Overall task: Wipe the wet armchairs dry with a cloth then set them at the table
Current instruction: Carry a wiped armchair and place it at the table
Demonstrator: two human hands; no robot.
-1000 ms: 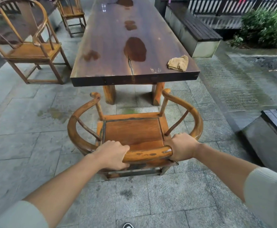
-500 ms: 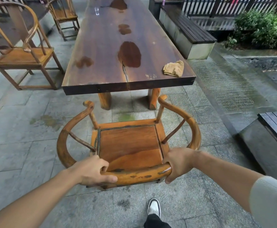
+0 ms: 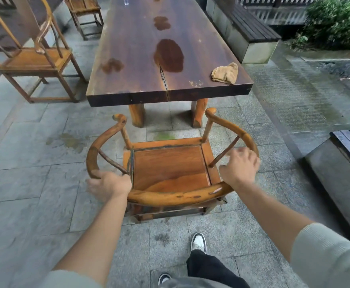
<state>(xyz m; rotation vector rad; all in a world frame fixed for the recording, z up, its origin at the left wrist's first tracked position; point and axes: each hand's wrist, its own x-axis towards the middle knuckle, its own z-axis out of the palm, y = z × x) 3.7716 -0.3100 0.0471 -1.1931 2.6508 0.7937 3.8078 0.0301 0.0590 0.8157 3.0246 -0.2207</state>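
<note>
A wooden armchair (image 3: 170, 169) with a curved rail stands on the paving, facing the end of the long dark wooden table (image 3: 149, 59). My left hand (image 3: 109, 183) lies blurred over the rail's left bend, fingers draped loosely over its outer side. My right hand (image 3: 239, 169) hovers over the right side of the rail with fingers spread, holding nothing. A crumpled tan cloth (image 3: 225, 73) lies on the table's near right corner. Dark wet patches mark the tabletop.
A second armchair (image 3: 33, 57) stands left of the table and a third (image 3: 85, 11) further back. A low bench (image 3: 246, 28) runs along the table's right side. A raised dark platform (image 3: 340, 173) is at my right. My foot (image 3: 199, 242) is behind the chair.
The chair has moved forward, closer to the table's end. Both hands have let go of the back rail and shifted outward along it toward the arms.
</note>
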